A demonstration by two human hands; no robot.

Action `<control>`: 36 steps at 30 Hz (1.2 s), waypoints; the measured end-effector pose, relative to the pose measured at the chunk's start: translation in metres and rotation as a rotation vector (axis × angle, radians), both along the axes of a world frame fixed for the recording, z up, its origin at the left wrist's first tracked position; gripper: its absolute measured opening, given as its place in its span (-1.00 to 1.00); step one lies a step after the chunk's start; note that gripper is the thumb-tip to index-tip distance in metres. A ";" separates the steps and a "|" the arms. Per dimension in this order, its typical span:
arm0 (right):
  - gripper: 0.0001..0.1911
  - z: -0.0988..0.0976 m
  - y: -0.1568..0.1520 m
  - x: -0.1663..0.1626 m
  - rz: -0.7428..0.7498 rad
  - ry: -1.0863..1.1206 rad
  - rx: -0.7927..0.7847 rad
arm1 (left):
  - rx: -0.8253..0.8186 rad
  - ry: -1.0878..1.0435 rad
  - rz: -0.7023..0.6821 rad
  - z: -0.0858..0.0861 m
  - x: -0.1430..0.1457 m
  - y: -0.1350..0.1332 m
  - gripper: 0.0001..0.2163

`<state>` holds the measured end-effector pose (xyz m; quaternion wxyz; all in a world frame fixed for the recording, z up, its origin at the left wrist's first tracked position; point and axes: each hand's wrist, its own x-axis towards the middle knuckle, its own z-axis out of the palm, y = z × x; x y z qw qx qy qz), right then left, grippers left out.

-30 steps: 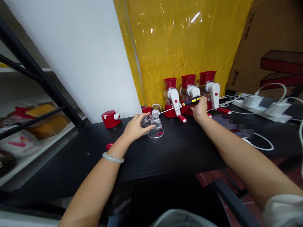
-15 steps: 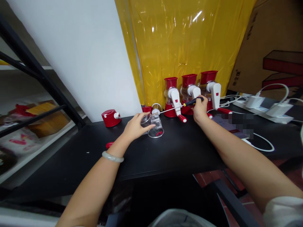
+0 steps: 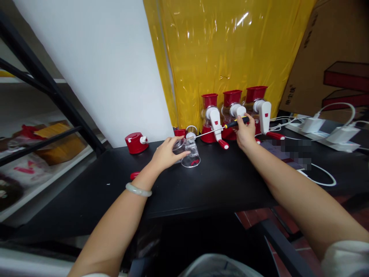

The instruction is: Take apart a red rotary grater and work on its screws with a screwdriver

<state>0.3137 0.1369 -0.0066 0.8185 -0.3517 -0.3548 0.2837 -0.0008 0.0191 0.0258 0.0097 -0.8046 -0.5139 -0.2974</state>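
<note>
Left hand (image 3: 167, 154) wrapped around the clear housing (image 3: 190, 156), which lies tilted on the black table (image 3: 201, 188), mid-scene. Right hand (image 3: 245, 132) is fisted on the screwdriver (image 3: 230, 125) handle, further right and far. The shaft's long axis runs right to left, tip at the housing's far top end. 3 red crank units (image 3: 232, 98) just behind.

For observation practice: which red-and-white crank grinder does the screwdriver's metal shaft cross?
The leftmost red-and-white grinder; the yellow-black screwdriver in the right hand crosses its white crank.
</note>
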 end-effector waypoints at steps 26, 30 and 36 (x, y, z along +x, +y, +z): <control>-0.65 0.010 0.001 0.001 0.139 0.093 0.041 | 0.029 0.003 -0.021 -0.001 0.000 0.001 -0.42; -0.65 0.011 -0.001 0.004 0.140 0.088 0.008 | 0.022 0.003 -0.016 0.000 0.000 0.001 -0.42; -0.46 0.008 -0.003 0.004 -0.011 -0.056 0.002 | 0.021 0.000 -0.022 -0.001 -0.001 0.002 -0.43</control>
